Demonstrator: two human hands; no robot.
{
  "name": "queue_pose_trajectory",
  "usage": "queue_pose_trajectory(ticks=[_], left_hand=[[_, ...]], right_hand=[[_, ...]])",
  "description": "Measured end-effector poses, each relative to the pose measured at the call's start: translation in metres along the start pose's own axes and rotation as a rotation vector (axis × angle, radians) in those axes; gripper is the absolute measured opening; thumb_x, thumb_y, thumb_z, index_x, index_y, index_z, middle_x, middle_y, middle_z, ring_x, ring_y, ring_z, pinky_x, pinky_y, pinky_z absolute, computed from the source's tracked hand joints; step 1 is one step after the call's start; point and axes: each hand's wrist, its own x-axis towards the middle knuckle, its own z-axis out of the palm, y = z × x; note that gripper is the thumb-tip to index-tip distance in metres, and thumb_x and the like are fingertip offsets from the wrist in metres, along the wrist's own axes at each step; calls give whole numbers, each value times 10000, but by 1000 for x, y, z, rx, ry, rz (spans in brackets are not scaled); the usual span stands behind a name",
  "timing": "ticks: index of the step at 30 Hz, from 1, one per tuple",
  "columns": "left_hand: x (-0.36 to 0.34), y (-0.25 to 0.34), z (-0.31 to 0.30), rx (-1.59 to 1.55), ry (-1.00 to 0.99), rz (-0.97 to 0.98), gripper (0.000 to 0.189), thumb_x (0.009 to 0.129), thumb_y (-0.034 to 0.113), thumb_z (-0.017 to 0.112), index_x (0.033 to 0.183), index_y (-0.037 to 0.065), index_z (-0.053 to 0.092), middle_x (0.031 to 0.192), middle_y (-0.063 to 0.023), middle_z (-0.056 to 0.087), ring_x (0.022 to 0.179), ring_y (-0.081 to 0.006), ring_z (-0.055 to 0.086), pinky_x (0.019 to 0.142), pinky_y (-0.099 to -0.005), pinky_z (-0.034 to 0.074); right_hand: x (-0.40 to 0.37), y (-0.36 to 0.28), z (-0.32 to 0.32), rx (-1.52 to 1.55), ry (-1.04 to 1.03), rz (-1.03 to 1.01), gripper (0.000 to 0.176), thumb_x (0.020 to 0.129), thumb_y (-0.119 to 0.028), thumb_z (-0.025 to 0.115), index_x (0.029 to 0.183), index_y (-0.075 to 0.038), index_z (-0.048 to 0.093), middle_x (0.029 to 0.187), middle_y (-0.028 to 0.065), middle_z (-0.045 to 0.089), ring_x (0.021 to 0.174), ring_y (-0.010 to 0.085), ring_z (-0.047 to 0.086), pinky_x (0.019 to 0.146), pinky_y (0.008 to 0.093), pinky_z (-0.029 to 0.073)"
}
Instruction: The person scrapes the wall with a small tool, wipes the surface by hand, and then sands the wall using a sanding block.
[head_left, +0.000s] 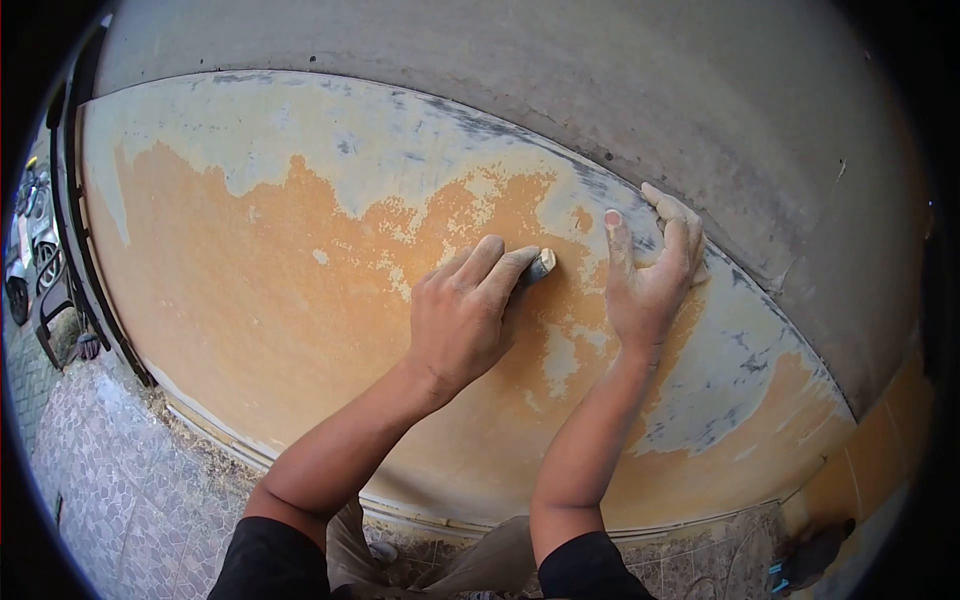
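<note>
My left hand (pixel 465 300) is closed around a short dark tool (pixel 541 266) with a pale, rounded end; the rest of the tool is hidden in my fist. It is against a large panel (pixel 270 260) whose cream paint has come off in ragged patches, baring orange below. To its right, my right hand (pixel 652 275) rests on the panel by its upper edge. Its thumb is stretched apart from the bent fingers, and pale dust covers the fingertips. Whether anything lies beneath that palm cannot be made out.
A grey surface (pixel 480 45) adjoins the panel's curved upper edge. Patterned floor tiles (pixel 110 470) with flakes run along the lower left, beside a dark frame (pixel 85 230). A motorcycle (pixel 42 235) stands at far left. A dark object with blue parts (pixel 810 560) lies at lower right.
</note>
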Motion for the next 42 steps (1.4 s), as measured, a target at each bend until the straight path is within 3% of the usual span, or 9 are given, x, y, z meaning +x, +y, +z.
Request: queue_pose_trajectory(ticks=[8,14,21,26,29,34,36,40,42], left_hand=[[44,1,12,-58,204,27,260,830,64,778,1084,67,723,851,-93,607,715,-301,643,615,-408,507],[-10,-2,5,-66,-34,31,308,835,67,776,1137,100,723,844,-77,595,718,-278,651,616,-403,513],[89,-14,-12,29,208,26,219,880,146,772,1084,81,720,872,-106,629,735,-322,657,634,-409,520],[0,-12,7,99,27,160,242,901,130,725,1143,126,709,931,-71,640,746,-292,673,630,-409,538],[29,-18,-14,102,-100,124,228,897,147,743,1118,103,711,907,-76,642,754,-291,683,633,-408,546],[106,-32,-26,183,287,24,191,891,164,765,1039,55,714,876,-80,677,713,-286,687,618,-404,531],[91,-15,-14,166,225,53,136,957,202,683,991,70,683,870,-66,636,751,-267,690,624,-394,548],[27,-4,5,127,4,288,275,860,108,730,1130,88,682,975,-57,642,801,-241,678,632,-385,552],[37,-11,-3,91,-48,169,241,881,120,734,1116,89,692,954,-60,650,776,-248,674,627,-383,546]], right_hand=[[0,0,0,-7,-7,11,399,892,-305,795,1211,-103,666,1167,66,632,1188,304,540,1073,464,367],[-1,-4,-1,-61,-16,54,399,891,-311,797,1215,-116,670,1171,57,630,1188,298,542,1061,463,364],[2,0,-4,-3,-27,7,400,897,-309,793,1222,-111,669,1174,62,630,1193,302,541,1056,463,375],[0,-4,-2,-34,-42,84,410,894,-310,798,1228,-110,669,1192,61,620,1205,298,536,1067,453,378],[0,-1,-3,1,-47,57,408,897,-313,795,1231,-114,670,1194,57,618,1204,294,533,1068,455,372],[1,-1,-8,7,-56,36,403,901,-317,791,1234,-122,673,1185,53,618,1194,293,531,1064,464,362],[0,-3,-4,15,-51,40,400,902,-317,790,1234,-125,675,1182,52,619,1190,294,530,1062,468,360],[0,-4,1,-8,-19,57,389,899,-306,791,1221,-118,681,1172,61,625,1182,298,531,1049,461,369],[0,-3,-2,-9,-25,43,396,899,-298,791,1224,-105,675,1183,69,625,1185,302,534,1054,458,377]])
